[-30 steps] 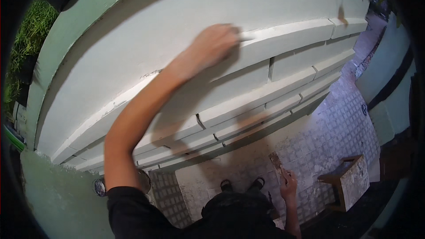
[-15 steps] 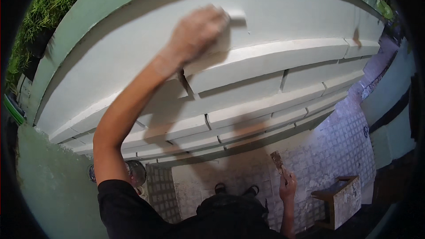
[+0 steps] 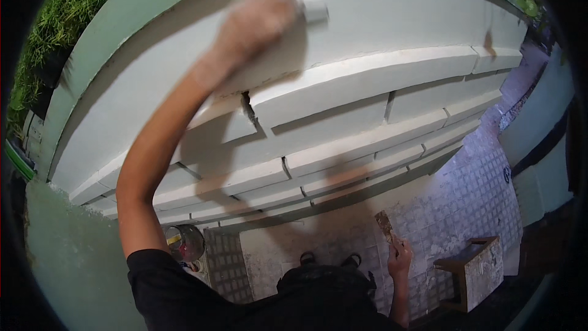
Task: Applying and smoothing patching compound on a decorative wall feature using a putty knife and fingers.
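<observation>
My left hand (image 3: 260, 18), smeared by motion, is raised against the upper part of the pale wall (image 3: 392, 18). Its fingers are closed on a white flat piece (image 3: 315, 10), which lies at the wall face; whether it is sandpaper or a block I cannot make out. Below it runs a row of raised, brick-like ledges (image 3: 367, 76) with dark gaps between them. Low on the right, my right hand (image 3: 400, 256) grips a putty knife (image 3: 384, 225) by its handle, its stained blade pointing up and away from me, clear of the wall.
A worn wooden stool (image 3: 481, 273) stands on the tiled floor at the right. Near my left elbow is a round clear container (image 3: 185, 243) with things inside. Green plants (image 3: 64, 30) border the upper left, and a green wall (image 3: 73, 251) rises at the left.
My left hand has shifted up and to the left along the wall with the white piece. The right hand keeps the putty knife in nearly the same place.
</observation>
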A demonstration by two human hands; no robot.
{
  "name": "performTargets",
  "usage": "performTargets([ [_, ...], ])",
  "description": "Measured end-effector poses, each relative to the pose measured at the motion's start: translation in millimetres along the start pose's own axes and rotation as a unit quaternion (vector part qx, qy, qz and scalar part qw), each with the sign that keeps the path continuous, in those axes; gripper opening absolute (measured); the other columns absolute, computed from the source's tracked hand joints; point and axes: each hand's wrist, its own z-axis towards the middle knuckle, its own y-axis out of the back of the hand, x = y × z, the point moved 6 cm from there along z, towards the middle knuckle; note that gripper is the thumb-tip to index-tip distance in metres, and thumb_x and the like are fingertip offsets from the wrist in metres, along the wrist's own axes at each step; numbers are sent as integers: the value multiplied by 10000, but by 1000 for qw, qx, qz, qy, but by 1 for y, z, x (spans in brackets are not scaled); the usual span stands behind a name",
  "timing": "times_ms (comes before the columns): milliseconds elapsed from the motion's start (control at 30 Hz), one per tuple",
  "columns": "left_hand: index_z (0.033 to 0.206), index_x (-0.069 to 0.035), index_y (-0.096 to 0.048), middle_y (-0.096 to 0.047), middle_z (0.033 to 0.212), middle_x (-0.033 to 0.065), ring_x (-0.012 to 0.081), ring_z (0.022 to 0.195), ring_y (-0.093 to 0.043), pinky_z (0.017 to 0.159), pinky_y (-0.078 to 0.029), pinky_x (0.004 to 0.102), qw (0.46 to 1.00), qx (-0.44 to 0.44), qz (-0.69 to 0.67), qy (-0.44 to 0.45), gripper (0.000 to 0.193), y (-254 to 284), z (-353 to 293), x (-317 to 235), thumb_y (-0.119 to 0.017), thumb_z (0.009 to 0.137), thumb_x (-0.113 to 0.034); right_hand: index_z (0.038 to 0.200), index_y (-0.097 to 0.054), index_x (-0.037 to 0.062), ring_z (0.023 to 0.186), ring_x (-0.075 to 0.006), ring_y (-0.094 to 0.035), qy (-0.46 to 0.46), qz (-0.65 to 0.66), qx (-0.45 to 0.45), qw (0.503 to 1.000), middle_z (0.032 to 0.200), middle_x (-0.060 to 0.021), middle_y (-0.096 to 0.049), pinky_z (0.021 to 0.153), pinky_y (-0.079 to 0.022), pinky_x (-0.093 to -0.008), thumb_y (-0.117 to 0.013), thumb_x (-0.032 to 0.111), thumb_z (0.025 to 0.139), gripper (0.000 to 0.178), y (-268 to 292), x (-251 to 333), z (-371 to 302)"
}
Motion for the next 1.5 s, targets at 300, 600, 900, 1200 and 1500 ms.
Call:
performTargets([
  [300,1091,-38,-638,-604,1079,98,271,988,-596,843,-514,354,990,102,41,84,322,-4,22,-4,-611,770,-45,1253,-680,96,913,-376,-614,-49,-21,1,999,1043,-182,-608,776,-497,-428,-594,54,920,346,14,-12,1],
  [600,1046,-44,-656,-615,1084,102,260,977,-622,878,-539,376,993,-88,42,-68,250,-35,31,-33,-630,798,-68,1263,-682,94,796,-263,-596,2,-5,-52,999,942,-130,-577,673,-469,-346,-600,12,919,362,16,-13,1],
  [900,1074,-92,-670,-623,1165,56,211,1007,-625,919,-543,350,994,-44,20,-97,257,-66,47,-54,-635,820,-114,1270,-682,101,785,-233,-596,-29,8,-37,999,938,-114,-584,682,-480,-326,-598,0,918,377,27,-13,0],
  [1200,1028,-43,-613,-631,1130,121,326,1023,-638,853,-528,430,987,68,-145,14,169,-49,44,-60,-585,866,-80,1291,-672,133,824,-286,-592,-11,2,-46,999,972,-131,-590,713,-489,-373,-600,29,914,398,33,-20,-4],
  [1500,1050,-59,-602,-592,1003,126,313,951,-614,783,-525,423,954,222,-166,117,207,-29,5,-76,-560,850,-27,1299,-670,136,771,-242,-562,-8,-12,-43,999,948,-111,-576,654,-466,-342,-601,8,924,402,38,-17,5],
])
